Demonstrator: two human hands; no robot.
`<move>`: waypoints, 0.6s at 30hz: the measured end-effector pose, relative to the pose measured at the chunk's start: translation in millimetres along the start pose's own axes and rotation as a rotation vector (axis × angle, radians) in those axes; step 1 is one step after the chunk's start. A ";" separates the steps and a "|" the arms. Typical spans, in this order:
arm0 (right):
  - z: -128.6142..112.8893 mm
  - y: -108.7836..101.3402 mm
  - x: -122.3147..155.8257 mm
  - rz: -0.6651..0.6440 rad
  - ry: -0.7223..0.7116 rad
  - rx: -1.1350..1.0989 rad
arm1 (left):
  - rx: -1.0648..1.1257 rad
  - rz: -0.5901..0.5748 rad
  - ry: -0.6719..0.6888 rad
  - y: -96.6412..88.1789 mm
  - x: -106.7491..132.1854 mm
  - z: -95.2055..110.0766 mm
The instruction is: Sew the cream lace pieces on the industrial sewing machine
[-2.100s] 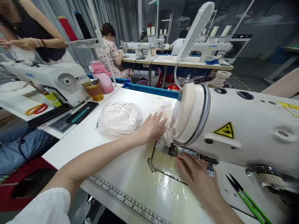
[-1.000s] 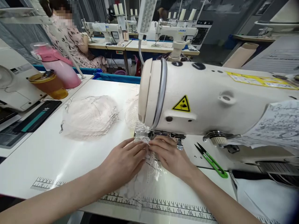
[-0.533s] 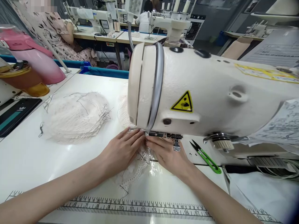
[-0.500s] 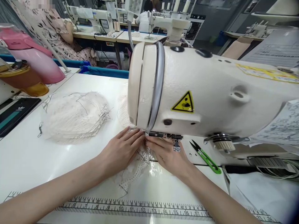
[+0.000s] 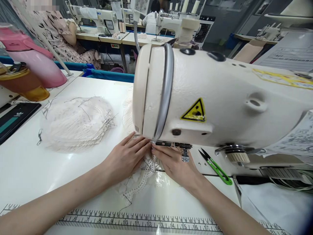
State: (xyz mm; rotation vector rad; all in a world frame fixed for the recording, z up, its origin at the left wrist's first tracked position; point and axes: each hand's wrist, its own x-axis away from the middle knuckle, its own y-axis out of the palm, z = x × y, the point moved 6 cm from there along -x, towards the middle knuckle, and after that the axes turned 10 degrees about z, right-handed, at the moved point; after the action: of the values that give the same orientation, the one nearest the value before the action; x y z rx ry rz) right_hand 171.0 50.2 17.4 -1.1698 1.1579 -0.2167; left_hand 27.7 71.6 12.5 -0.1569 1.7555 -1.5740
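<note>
A cream sewing machine (image 5: pixel 207 98) fills the middle of the view. Under its head lies a white lace piece (image 5: pixel 137 182), trailing toward me over the table. My left hand (image 5: pixel 124 158) lies flat on the lace with fingers stretched toward the needle area. My right hand (image 5: pixel 174 163) presses the lace from the right, fingers flat and pointing left, their tips meeting those of the left hand under the machine head. The needle itself is hidden by the head.
A stack of white lace pieces (image 5: pixel 75 122) sits at left on the white table (image 5: pixel 26 169). Green thread snips (image 5: pixel 216 166) lie right of my right hand. A pink bottle (image 5: pixel 36 65) and an amber cup (image 5: pixel 23 83) stand far left. A printed ruler (image 5: pixel 146 223) runs along the front edge. Other people sew behind.
My left hand left the lace beside the stack and joined the right at the machine head. Over the last second both hands crept slightly toward the needle with the lace.
</note>
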 end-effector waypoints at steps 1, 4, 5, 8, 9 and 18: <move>0.6 0.7 0.4 -0.004 -0.001 0.003 | 0.001 -0.003 -0.001 0.0 0.1 -0.2; 2.8 2.9 2.2 -0.003 -0.005 0.019 | -0.016 -0.017 0.002 0.8 0.8 -0.9; 3.5 3.4 3.0 0.005 -0.006 0.025 | -0.027 -0.024 0.004 1.5 0.8 -1.0; 4.2 3.9 4.9 0.039 -0.030 0.025 | -0.063 -0.036 0.018 1.2 -1.2 0.6; 3.7 3.8 5.1 0.048 -0.045 0.016 | -0.078 -0.031 0.027 -0.9 -2.6 1.8; -2.5 -2.5 -4.0 0.011 -0.034 0.064 | 0.096 0.011 0.347 -54.1 37.2 30.1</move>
State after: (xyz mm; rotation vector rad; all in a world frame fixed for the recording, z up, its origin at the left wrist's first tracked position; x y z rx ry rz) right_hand 168.2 50.3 22.0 -1.1067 1.1197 -0.2232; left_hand -1.2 14.4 45.7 0.1837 1.9288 -1.7530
